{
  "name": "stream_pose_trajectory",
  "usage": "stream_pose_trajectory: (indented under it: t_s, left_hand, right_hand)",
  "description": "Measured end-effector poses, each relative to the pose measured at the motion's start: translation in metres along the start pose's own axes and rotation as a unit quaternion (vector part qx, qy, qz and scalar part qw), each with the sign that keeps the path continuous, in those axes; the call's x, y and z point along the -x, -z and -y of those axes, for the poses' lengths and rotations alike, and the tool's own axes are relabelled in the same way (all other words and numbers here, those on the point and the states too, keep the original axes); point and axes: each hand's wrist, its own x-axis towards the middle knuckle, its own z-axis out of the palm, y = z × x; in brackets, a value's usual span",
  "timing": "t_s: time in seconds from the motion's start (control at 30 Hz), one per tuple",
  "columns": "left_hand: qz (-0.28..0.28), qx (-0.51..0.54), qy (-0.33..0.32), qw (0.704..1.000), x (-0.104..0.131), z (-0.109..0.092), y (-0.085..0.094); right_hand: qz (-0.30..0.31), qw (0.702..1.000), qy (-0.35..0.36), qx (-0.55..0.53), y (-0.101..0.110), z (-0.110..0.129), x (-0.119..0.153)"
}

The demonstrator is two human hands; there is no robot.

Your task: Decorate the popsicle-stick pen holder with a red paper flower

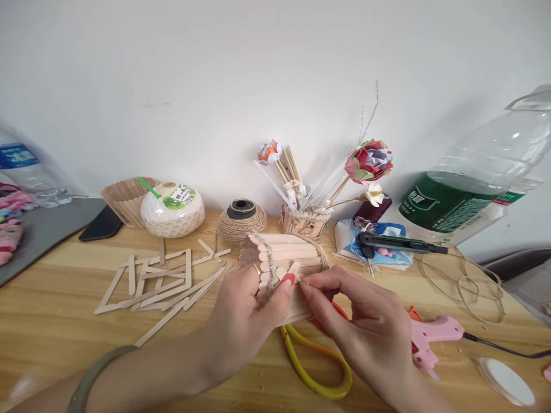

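Observation:
A basket made of wooden craft sticks (288, 250) lies tilted on its side, with twine and a sparkly cord around its rim. My left hand (253, 304) is closed on it, its thumb pressing near a small stick piece on the wall. My right hand (361, 321) pinches by that spot, thumb and forefinger together; what lies between them is too small to make out. Under my right hand are scissors with yellow and red handles (318, 378), their blades hidden. A pink glue gun (439, 331) lies right of my right hand.
Loose craft sticks (172, 287) spread at the left. Behind stand a twine spool (243, 221), a white coconut (172, 209), a pot of paper flowers (305, 222) and a big bottle (456, 189). A utility knife (404, 244) rests on a tissue pack (344, 235).

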Motion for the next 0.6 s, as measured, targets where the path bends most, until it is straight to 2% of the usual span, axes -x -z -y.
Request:
stream_pose_trajectory:
  t_s: [0.3,0.4,0.5,0.6]
  left_hand:
    - [0.003,0.087,0.044,0.995,-0.0001,0.0007,-0.0013]
    - [0.008,0.108,0.086,0.990,0.0001,-0.0004,-0.0006]
    - [0.008,0.135,0.130,0.982,-0.0008,-0.0024,-0.0001]
    - [0.002,0.152,0.150,0.977,-0.0032,-0.0051,0.0001]
  right_hand:
    - [-0.022,1.000,0.013,0.017,-0.0010,-0.0013,0.0022]
    - [-0.023,0.999,0.030,0.024,0.0008,-0.0011,0.0014]
    - [-0.025,0.993,0.095,0.069,0.0036,-0.0036,0.0000]
    - [-0.016,0.968,0.190,0.164,0.0070,-0.0096,0.0001]
